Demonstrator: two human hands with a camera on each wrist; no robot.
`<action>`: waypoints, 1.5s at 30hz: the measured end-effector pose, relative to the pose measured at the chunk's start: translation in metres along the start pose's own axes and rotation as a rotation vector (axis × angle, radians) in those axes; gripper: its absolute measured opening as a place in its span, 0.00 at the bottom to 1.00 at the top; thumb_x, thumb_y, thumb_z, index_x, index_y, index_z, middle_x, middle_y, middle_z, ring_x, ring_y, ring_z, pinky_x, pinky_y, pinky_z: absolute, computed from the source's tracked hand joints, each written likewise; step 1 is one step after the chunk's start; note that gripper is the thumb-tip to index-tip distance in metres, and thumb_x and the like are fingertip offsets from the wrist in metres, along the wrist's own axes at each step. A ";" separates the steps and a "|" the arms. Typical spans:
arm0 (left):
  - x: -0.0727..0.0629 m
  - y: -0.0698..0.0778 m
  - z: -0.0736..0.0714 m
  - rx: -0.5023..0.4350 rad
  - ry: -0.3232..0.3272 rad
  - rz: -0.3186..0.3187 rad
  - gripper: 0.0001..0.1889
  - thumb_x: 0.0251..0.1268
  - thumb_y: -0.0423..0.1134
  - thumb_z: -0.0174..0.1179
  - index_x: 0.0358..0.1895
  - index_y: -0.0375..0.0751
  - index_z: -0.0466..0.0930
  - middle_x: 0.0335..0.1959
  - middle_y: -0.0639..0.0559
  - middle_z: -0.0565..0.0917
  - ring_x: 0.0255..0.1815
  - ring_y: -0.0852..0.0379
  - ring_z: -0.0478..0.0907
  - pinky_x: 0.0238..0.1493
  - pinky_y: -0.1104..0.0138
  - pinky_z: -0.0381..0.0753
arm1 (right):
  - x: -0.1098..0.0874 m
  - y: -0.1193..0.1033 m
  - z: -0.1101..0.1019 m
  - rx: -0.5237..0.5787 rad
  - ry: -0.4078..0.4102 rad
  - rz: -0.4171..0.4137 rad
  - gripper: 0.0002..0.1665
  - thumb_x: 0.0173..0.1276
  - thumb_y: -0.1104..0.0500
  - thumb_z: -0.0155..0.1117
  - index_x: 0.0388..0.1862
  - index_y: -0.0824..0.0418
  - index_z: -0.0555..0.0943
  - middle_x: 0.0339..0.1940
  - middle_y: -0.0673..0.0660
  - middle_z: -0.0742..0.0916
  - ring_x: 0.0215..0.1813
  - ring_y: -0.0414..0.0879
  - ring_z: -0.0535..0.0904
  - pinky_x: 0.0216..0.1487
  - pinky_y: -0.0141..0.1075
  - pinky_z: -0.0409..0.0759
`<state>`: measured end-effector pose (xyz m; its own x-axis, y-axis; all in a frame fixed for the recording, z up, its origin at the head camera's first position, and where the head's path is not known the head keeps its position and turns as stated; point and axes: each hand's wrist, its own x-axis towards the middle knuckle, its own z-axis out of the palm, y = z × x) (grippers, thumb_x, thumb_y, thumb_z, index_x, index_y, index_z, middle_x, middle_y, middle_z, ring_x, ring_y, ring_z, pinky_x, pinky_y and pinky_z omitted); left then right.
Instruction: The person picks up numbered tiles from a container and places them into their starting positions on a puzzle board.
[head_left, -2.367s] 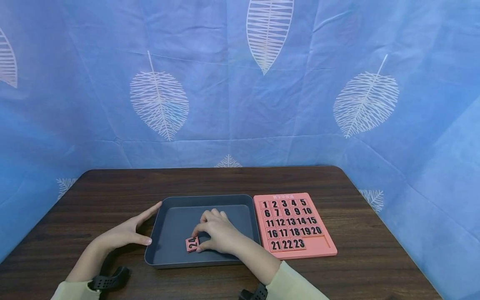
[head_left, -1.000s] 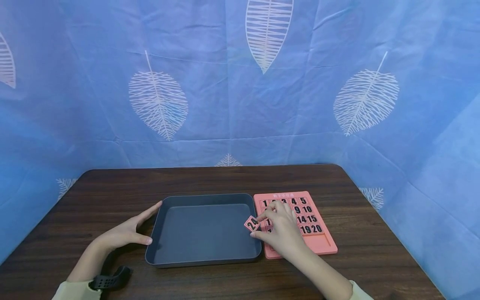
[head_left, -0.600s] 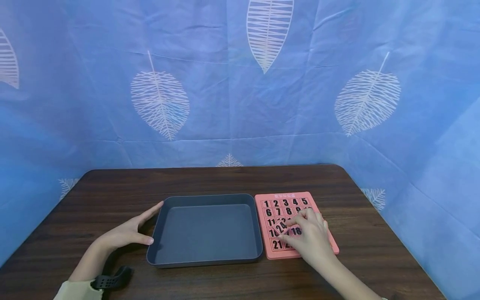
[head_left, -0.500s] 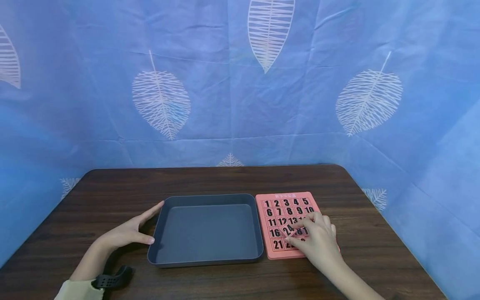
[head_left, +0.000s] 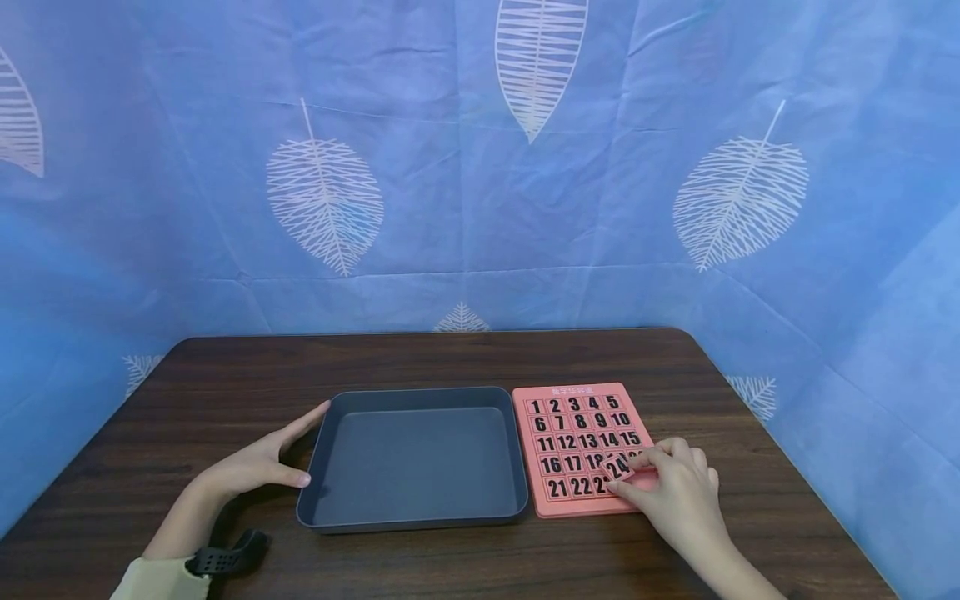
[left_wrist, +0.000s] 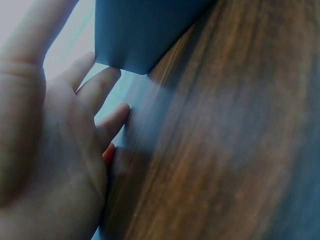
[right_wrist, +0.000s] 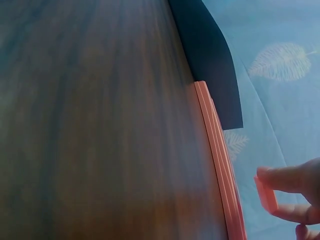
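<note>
Between thumb and forefinger, my right hand [head_left: 682, 492] pinches a pink number tile [head_left: 617, 467] marked 24, held tilted over the lower right of a pink number puzzle board [head_left: 540, 503]. In the right wrist view the tile [right_wrist: 266, 195] shows edge-on, raised above the board [right_wrist: 220, 160]. Rows of tiles from 1 up to 23 fill most of the board; the fingers and tile 24 overlap some in the lower right. My left hand [head_left: 251, 467] rests with spread, straight fingers against the left side of a dark grey tray [head_left: 420, 527], thumb and forefinger at its rim.
Directly left of the board stands the tray, its flat floor [head_left: 420, 458] bare. Both lie on a dark wood table [head_left: 420, 358]. A blue cloth with white leaf prints [head_left: 465, 208] hangs behind the table. A black band [head_left: 228, 557] circles the left wrist.
My right hand took tile 24 from the tray, lifted it over the tray's right rim and carried it rightward across the board to its lower right. The left hand stayed at the tray.
</note>
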<state>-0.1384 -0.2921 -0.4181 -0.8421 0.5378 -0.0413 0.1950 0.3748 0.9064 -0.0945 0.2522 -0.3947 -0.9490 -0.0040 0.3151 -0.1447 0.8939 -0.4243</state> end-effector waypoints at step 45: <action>0.001 0.000 -0.001 0.002 -0.015 0.015 0.49 0.62 0.38 0.63 0.78 0.46 0.36 0.77 0.38 0.38 0.73 0.29 0.33 0.53 0.24 0.39 | -0.001 0.025 -0.006 -0.007 -0.214 0.103 0.20 0.53 0.39 0.73 0.32 0.54 0.85 0.43 0.59 0.78 0.45 0.59 0.68 0.39 0.52 0.61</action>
<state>-0.1396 -0.2923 -0.4172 -0.8314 0.5546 -0.0343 0.2082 0.3681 0.9062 -0.0959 0.2773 -0.4009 -0.9965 -0.0074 0.0828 -0.0431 0.8975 -0.4390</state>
